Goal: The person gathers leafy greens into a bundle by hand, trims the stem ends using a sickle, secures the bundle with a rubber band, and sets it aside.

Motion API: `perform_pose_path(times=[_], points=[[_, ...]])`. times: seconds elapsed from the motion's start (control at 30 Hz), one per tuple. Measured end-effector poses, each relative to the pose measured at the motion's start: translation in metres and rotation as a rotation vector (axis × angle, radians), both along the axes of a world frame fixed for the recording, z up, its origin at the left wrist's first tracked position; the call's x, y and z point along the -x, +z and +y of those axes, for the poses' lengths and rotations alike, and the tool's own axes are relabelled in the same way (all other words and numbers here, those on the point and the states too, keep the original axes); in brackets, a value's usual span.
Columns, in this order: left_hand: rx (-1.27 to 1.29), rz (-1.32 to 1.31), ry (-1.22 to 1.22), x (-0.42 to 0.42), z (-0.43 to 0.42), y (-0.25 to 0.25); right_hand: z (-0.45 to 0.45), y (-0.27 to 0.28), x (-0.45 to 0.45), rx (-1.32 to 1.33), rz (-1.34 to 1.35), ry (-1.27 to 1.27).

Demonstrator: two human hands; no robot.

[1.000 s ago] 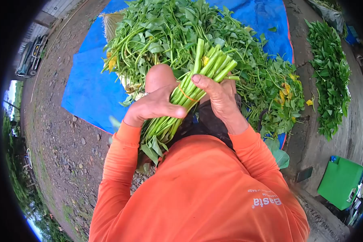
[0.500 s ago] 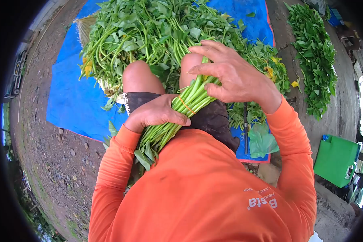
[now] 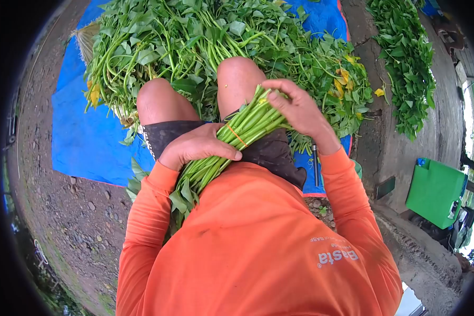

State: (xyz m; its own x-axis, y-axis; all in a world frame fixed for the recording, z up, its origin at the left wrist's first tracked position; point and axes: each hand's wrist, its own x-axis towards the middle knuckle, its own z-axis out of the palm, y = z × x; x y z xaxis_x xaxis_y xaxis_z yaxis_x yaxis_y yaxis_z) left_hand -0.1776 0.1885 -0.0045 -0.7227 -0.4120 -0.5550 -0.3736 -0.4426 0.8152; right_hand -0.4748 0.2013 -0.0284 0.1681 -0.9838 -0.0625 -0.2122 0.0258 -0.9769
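A bundle of leafy greens (image 3: 255, 122) lies slantwise across my lap, its cut stem ends pointing up and right and its leaves toward my waist. An orange rubber band (image 3: 236, 136) circles the stems near the middle. My left hand (image 3: 201, 145) is closed round the bundle just below the band, thumb on top; its other fingers are hidden underneath. At the cut ends, my right hand (image 3: 302, 111) curls against the stems with bent thumb and forefinger, the rest partly hidden.
Beyond my knees a large heap of leafy greens (image 3: 179, 39) covers a blue tarp (image 3: 84, 152). A dark rod-like tool (image 3: 315, 164) lies by my right thigh. More greens (image 3: 403, 68) lie at the right, near a green plastic container (image 3: 434, 193). Gravelly ground (image 3: 84, 221) borders the tarp.
My right hand has gone from spread fingers above the stem ends to curled fingers against them. The left hand keeps its hold on the bundle. The view has shifted slightly.
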Motion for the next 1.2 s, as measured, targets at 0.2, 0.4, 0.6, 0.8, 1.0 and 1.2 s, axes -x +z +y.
perform_pose_path(times=[0.2,0.4,0.6,0.8,1.0,1.2], points=[[0.53,-0.462,-0.169,0.037,-0.023,0.037,0.041,0.026,0.052,-0.078,0.152,-0.077],[0.509,-0.321,-0.112,0.055,-0.029,0.01,0.066,-0.008,0.017,0.042,0.033,-0.162],[0.316,-0.005,-0.1,0.056,-0.027,0.044,0.029,-0.003,-0.008,0.085,0.03,-0.284],[0.096,0.05,0.101,0.029,-0.03,0.045,-0.024,-0.016,-0.026,-0.041,-0.466,-0.185],[0.273,0.008,0.393,-0.015,-0.042,0.082,-0.019,0.06,-0.073,0.044,-0.794,0.172],[0.123,0.188,0.231,-0.026,-0.064,0.088,-0.059,0.101,-0.114,0.005,-0.681,0.139]])
